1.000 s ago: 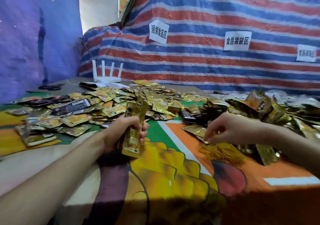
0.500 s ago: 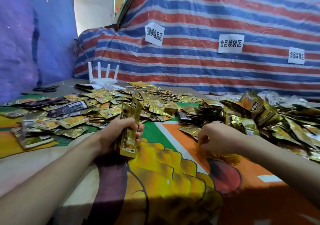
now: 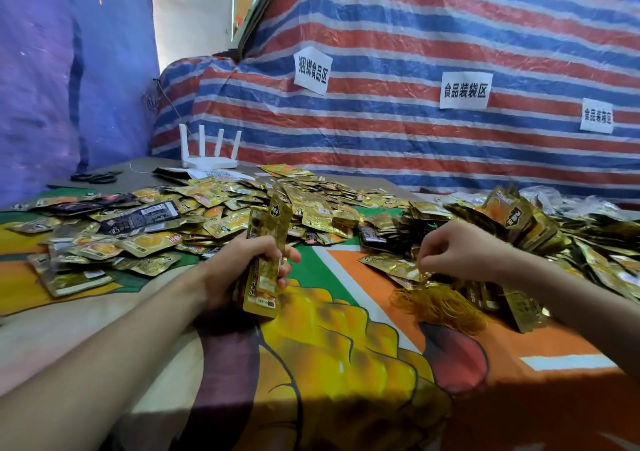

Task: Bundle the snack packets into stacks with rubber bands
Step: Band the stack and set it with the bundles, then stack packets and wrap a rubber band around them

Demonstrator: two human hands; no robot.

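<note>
My left hand (image 3: 242, 267) grips an upright stack of gold snack packets (image 3: 265, 277) above the colourful tablecloth. A heap of yellow rubber bands (image 3: 440, 306) lies on the orange patch to the right. Just above that heap, my right hand (image 3: 457, 249) pinches a thin yellow rubber band (image 3: 423, 275) between its fingertips. Loose gold packets (image 3: 207, 208) cover the table's left and middle. A pile of bundled packets (image 3: 519, 222) sits behind my right hand.
A white router (image 3: 211, 154) with several antennas stands at the table's back left, with black scissors (image 3: 95, 176) lying to its left. A striped tarp (image 3: 415, 121) with paper labels rises behind the table. Bare printed cloth (image 3: 346, 364) lies in front of my hands.
My right hand dipped into the rubber band heap and has lifted slightly with a band pinched in its fingers. My left hand keeps the packet stack upright.
</note>
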